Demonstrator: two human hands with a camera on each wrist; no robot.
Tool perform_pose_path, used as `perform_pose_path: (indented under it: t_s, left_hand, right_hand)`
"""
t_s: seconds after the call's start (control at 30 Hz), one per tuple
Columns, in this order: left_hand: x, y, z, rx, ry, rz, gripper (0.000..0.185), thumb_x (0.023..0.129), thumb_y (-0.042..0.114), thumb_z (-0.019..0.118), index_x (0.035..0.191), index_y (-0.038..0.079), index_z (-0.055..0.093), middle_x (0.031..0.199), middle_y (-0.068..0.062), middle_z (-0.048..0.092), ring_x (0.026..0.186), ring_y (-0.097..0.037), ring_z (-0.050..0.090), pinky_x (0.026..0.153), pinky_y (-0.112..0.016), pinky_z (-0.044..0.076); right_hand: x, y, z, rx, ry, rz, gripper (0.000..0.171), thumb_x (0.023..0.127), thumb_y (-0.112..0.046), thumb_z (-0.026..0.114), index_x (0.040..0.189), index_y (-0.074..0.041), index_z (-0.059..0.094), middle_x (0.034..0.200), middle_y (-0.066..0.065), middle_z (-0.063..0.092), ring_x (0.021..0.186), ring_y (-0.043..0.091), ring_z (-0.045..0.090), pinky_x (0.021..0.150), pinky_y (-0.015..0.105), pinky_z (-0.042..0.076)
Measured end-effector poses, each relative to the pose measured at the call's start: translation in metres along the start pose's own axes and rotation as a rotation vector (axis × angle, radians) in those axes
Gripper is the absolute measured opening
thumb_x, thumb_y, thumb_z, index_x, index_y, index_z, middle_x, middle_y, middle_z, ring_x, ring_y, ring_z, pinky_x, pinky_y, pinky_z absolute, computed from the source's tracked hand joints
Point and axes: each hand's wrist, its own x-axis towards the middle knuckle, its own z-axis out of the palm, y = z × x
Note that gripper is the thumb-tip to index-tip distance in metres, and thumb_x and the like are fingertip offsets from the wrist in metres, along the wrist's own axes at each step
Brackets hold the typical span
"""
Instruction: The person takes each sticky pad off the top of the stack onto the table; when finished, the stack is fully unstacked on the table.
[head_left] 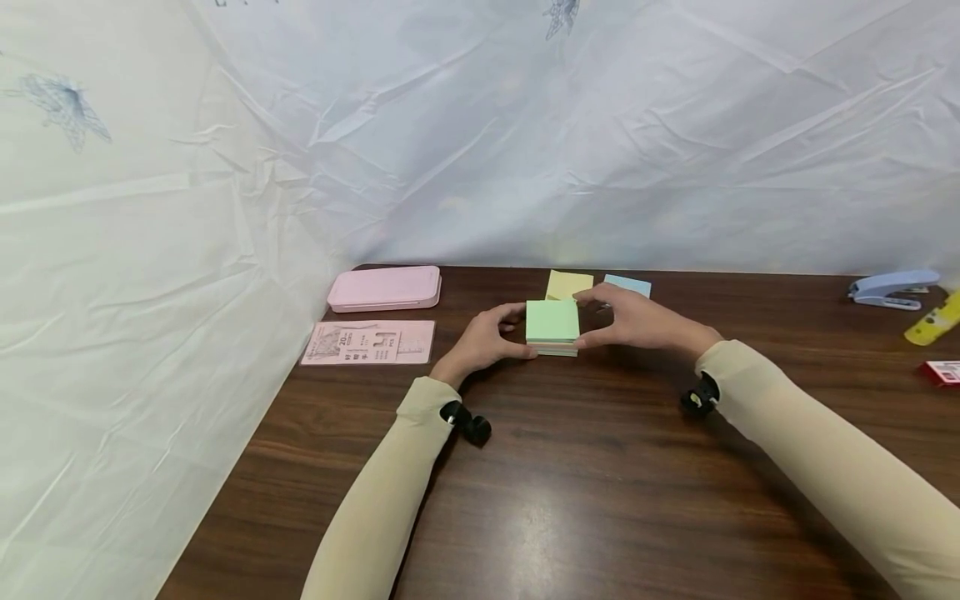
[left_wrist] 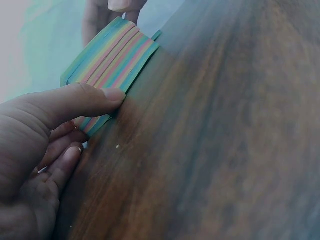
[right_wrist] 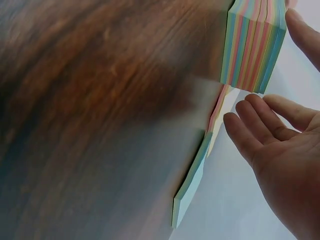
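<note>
A thick stack of sticky notes with a green top sheet stands on the brown table. Its striped pastel edges show in the left wrist view and the right wrist view. My left hand pinches its left side, the thumb pressed on the near edge and the fingers curled behind. My right hand is at its right side. Its thumb touches the stack, while its fingers lie loosely spread just off it.
Flat yellow and blue note pads lie just behind the stack. A pink case and a pink card sit at the left by the white sheet. A blue stapler, a yellow object and a red item are far right.
</note>
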Motion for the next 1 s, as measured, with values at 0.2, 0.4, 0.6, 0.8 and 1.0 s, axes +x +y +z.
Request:
perform_pose_path:
  t_s: [0.2,0.4,0.6,0.8,1.0]
  left_hand:
    - [0.001,0.0,0.0,0.006,-0.001,0.001,0.084,0.086,0.019,0.092,0.158,0.007,0.051,0.153,-0.011,0.056,0.134,-0.028,0.057,0.11,-0.038,0.049]
    - [0.001,0.0,0.001,0.007,-0.004,-0.003,0.084,0.086,0.02,0.092,0.158,0.009,0.051,0.152,-0.011,0.057,0.134,-0.027,0.057,0.11,-0.037,0.049]
    - [0.002,0.0,0.002,-0.002,-0.006,-0.003,0.083,0.086,0.02,0.093,0.158,0.01,0.052,0.152,-0.008,0.057,0.135,-0.025,0.056,0.11,-0.036,0.049]
    - [0.0,0.0,0.0,-0.003,-0.009,-0.011,0.082,0.087,0.021,0.092,0.158,0.012,0.052,0.154,-0.007,0.056,0.136,-0.025,0.056,0.111,-0.037,0.048]
    - [-0.001,0.0,-0.001,0.005,-0.015,-0.008,0.083,0.088,0.022,0.091,0.159,0.012,0.05,0.155,-0.008,0.054,0.137,-0.026,0.055,0.112,-0.038,0.048]
  right_hand:
    - [0.004,0.001,0.004,-0.022,0.017,-0.022,0.086,0.092,-0.038,0.087,0.156,0.003,0.046,0.151,0.023,0.049,0.134,0.04,0.052,0.108,0.061,0.047]
    - [0.005,0.001,0.005,-0.049,0.047,-0.048,0.079,0.091,-0.036,0.088,0.15,0.004,0.053,0.143,0.021,0.055,0.129,0.038,0.056,0.106,0.06,0.048]
    - [0.002,0.0,0.001,-0.015,0.068,-0.047,0.075,0.089,-0.037,0.089,0.145,0.0,0.057,0.137,0.019,0.057,0.127,0.037,0.056,0.105,0.058,0.048]
    - [-0.003,0.0,-0.008,0.031,0.091,-0.014,0.078,0.089,-0.038,0.089,0.149,-0.003,0.054,0.143,0.016,0.053,0.131,0.04,0.056,0.106,0.057,0.049]
    - [-0.013,0.002,-0.021,0.052,0.126,0.049,0.081,0.088,-0.042,0.089,0.152,-0.007,0.053,0.151,0.014,0.05,0.134,0.039,0.054,0.106,0.057,0.05]
